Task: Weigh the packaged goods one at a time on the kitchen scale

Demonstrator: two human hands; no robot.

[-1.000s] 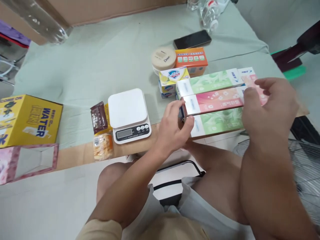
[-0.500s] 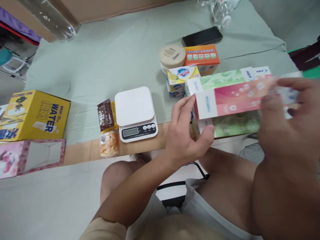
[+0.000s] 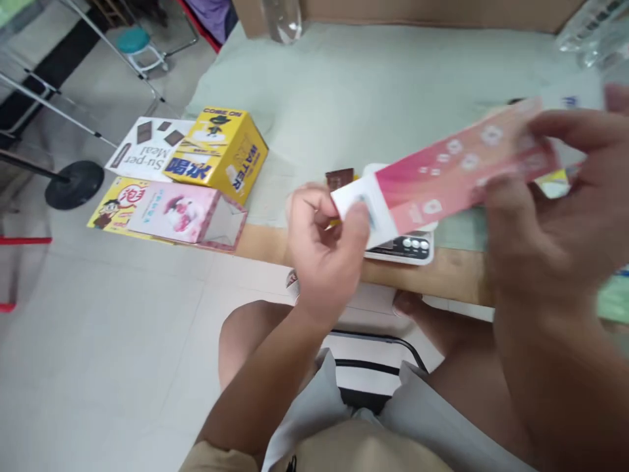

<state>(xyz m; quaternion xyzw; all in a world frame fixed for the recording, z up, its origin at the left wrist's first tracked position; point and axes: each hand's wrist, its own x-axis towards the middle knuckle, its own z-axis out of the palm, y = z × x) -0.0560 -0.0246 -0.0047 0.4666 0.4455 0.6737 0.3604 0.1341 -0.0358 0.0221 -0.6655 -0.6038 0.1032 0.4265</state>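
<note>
A long pink and white toothpaste box (image 3: 437, 170) is held tilted above the table, its right end higher than its left. My left hand (image 3: 327, 246) pinches the white left end between thumb and fingers. My right hand (image 3: 555, 203) grips the box near its other end, thumb on the front face and fingers over the top edge. Beneath the box lies the white kitchen scale (image 3: 422, 252), mostly covered, with its buttons showing. A brown snack packet (image 3: 340, 177) peeks out just above my left hand.
To the left stand a yellow carton (image 3: 228, 154), a pink open-ended box (image 3: 181, 210) and a white chocolate-print box (image 3: 147, 147), near the table edge. Clear plastic bottles (image 3: 282, 19) are at the back. A teal stool (image 3: 133, 40) stands on the floor beyond.
The view has swung left. Both hands have carried the toothpaste box from above the green boxes to over the scale, tilting it. My left hand has closed on its end.
</note>
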